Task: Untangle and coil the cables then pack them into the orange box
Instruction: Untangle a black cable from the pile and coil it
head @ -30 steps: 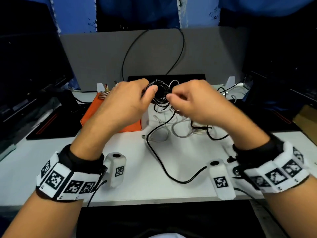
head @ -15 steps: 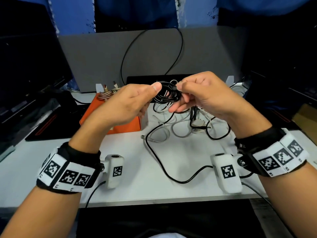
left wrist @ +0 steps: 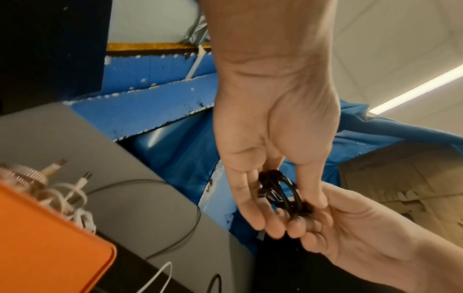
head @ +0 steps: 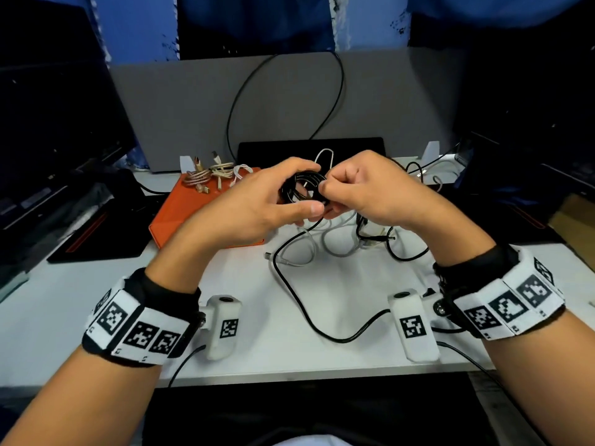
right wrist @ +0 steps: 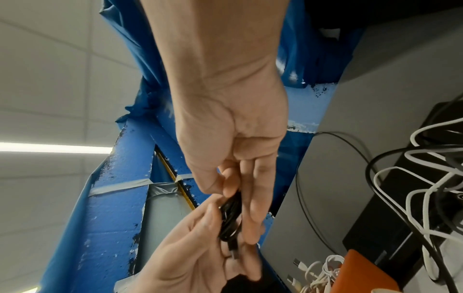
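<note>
Two hands grasping one black cable coil (head: 304,191) above the desk (head: 338,297).
Left hand (head: 257,204) and right hand (head: 370,188) both pinching it; one orange box (head: 193,217) at left, holding coiled cables (head: 212,175).

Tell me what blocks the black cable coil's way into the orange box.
The black cable coil, held by the left hand and right hand, has no obstacle on its way to the orange box, though coiled light cables already occupy its far end.

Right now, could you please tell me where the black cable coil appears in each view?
Head: black cable coil at upper centre, between both hands.
Left wrist: lower centre-right, beneath the palm.
Right wrist: lower centre, edge-on between the fingers.
Shared landmark: the orange box.
</note>
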`<action>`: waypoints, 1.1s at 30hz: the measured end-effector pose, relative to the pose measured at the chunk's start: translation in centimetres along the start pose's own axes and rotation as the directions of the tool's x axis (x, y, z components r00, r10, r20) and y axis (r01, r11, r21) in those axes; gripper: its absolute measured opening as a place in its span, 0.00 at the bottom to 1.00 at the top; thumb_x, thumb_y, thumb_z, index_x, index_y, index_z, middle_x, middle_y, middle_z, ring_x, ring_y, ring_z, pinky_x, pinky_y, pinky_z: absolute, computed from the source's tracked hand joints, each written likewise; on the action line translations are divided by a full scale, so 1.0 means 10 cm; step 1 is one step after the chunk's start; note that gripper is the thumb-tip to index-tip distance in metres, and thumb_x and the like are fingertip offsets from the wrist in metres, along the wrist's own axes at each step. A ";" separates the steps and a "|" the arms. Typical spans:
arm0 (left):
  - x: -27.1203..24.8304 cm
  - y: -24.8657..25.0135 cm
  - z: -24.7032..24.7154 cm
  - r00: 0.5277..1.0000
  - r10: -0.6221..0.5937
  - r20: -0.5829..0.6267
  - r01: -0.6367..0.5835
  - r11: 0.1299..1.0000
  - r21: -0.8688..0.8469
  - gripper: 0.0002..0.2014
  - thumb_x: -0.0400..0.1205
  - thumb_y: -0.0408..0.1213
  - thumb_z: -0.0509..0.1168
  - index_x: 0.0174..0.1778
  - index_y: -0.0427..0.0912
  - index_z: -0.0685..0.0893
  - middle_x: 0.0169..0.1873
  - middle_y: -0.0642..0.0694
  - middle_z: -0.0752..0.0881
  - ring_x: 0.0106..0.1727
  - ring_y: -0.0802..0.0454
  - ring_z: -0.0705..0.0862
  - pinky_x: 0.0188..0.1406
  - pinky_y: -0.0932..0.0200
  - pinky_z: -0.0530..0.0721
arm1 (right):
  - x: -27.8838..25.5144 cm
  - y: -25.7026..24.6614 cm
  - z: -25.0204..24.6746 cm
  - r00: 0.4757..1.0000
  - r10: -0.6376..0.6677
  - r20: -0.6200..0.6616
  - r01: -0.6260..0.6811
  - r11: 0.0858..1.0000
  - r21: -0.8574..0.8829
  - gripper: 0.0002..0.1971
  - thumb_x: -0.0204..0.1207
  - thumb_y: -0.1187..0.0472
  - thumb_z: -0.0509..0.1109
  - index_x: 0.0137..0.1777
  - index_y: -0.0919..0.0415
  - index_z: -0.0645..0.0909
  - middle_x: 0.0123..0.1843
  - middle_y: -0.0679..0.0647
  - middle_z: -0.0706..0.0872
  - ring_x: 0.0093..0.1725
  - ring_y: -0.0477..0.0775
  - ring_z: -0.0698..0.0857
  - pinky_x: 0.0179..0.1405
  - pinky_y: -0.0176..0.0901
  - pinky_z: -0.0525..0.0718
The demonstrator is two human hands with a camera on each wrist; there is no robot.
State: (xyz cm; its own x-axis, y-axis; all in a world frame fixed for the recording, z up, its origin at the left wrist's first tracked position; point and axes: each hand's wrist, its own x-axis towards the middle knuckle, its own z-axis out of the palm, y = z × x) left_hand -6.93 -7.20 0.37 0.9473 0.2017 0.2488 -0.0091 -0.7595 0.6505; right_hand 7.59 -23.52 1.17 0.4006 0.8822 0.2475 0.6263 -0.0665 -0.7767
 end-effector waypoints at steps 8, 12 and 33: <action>-0.02 0.06 -0.07 0.999 0.017 -0.040 -0.024 0.985 -0.168 0.26 0.78 0.44 0.77 0.72 0.54 0.81 0.51 0.48 0.91 0.48 0.46 0.91 0.47 0.48 0.91 | -0.02 0.00 -0.07 0.998 -0.009 0.069 -0.014 0.944 0.331 0.18 0.88 0.69 0.64 0.34 0.71 0.81 0.43 0.72 0.93 0.52 0.60 0.95 0.59 0.50 0.93; -0.04 0.08 -0.08 0.999 0.008 -0.050 -0.008 1.000 0.001 0.31 0.74 0.56 0.77 0.74 0.58 0.81 0.58 0.58 0.90 0.59 0.56 0.89 0.63 0.46 0.88 | -0.01 0.02 -0.05 0.998 0.007 0.068 -0.031 0.932 0.360 0.18 0.88 0.70 0.64 0.34 0.71 0.81 0.43 0.73 0.92 0.54 0.60 0.95 0.54 0.44 0.93; 0.02 -0.12 -0.16 0.986 -0.164 0.038 0.168 0.938 -0.304 0.12 0.89 0.39 0.66 0.60 0.35 0.87 0.51 0.37 0.92 0.50 0.40 0.92 0.64 0.39 0.86 | 0.04 0.07 0.06 0.996 0.040 0.082 -0.053 0.987 0.153 0.19 0.89 0.62 0.68 0.35 0.65 0.85 0.32 0.50 0.91 0.51 0.54 0.95 0.57 0.47 0.91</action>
State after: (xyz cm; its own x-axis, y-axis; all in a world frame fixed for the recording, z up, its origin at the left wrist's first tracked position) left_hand -7.23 -5.25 0.84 0.9474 0.3000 0.1116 0.0528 -0.4905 0.8698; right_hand 7.77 -22.92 0.33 0.3691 0.9142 0.1672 0.4949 -0.0410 -0.8680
